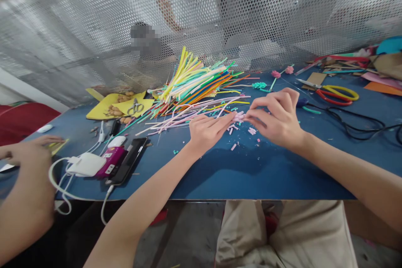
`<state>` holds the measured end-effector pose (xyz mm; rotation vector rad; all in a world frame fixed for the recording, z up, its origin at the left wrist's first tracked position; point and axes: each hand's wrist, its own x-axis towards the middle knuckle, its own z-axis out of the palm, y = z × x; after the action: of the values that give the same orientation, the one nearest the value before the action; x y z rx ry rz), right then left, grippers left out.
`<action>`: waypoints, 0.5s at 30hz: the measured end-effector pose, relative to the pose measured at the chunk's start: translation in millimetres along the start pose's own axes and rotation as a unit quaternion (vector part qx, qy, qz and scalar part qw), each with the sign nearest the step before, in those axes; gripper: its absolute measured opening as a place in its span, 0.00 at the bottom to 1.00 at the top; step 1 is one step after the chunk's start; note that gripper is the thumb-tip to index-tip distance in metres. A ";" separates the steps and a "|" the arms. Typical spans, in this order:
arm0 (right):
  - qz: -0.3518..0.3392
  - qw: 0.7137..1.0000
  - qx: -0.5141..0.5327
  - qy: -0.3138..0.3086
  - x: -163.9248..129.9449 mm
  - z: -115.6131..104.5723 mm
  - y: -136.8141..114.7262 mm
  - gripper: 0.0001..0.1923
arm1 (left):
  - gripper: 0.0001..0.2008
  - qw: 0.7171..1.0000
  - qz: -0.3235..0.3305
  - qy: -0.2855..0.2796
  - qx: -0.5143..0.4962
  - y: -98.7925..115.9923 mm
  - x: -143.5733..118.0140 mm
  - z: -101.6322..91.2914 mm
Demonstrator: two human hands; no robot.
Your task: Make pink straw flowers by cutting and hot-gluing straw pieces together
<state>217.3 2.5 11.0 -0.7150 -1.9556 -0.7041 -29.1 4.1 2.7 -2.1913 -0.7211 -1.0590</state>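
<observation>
My left hand (207, 130) and my right hand (276, 117) meet over the blue table (251, 171), fingertips pinched together on a small bundle of short pink pipe-cleaner pieces (240, 115). More cut pink bits (251, 130) lie scattered on the table under my hands. A pile of long pipe cleaners (194, 81) in yellow, green, orange and pink lies just behind my left hand.
A co-worker's hand (27, 150) rests at the table's left edge. A white charger (86, 164), a magenta power bank (110, 160) and a black phone (128, 160) lie front left. Yellow-and-red scissors (337, 93), black cable and paper scraps sit right. Perforated metal screen (266, 12) stands behind.
</observation>
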 end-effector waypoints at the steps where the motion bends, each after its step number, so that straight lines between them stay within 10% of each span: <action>1: -0.004 1.000 -0.006 -0.001 -0.2 0.0 0.3 0.01 | 0.14 1.000 -0.003 -0.006 0.001 -0.3 -0.2 -0.2; 15: 0.029 0.999 0.029 -0.018 2.6 -0.3 -4.1 0.03 | 0.12 0.999 -0.009 -0.035 0.000 0.5 -2.8 -0.2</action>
<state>213.5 0.1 12.7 -0.7499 -1.9727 -0.6003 -30.4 3.0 0.4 -2.2356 -0.7734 -0.9941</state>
